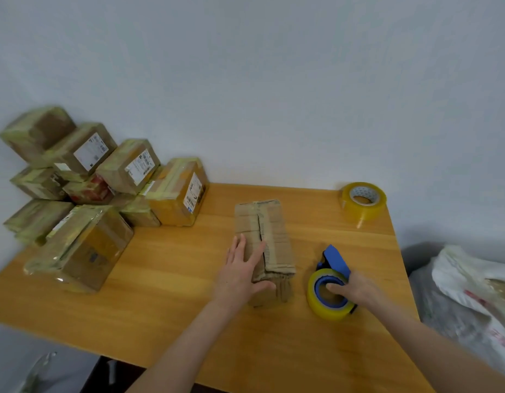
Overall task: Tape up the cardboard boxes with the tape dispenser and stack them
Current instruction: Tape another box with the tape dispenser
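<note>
A long, worn cardboard box [269, 231] lies on the wooden table [174, 279] with a dark seam gaping along its top. My left hand [244, 269] rests flat on the box's near left part, fingers straight, thumb against the near end. To the right of the box stands the blue tape dispenser [332, 282] with a yellowish tape roll on it. My right hand [352, 289] grips the dispenser, thumb in the roll's core. A stack of taped boxes [104, 191] fills the table's far left corner against the wall.
A spare roll of yellowish tape [362, 200] sits at the table's far right corner. A white plastic sack [472, 282] lies beyond the table's right edge. The pale wall runs right behind the table.
</note>
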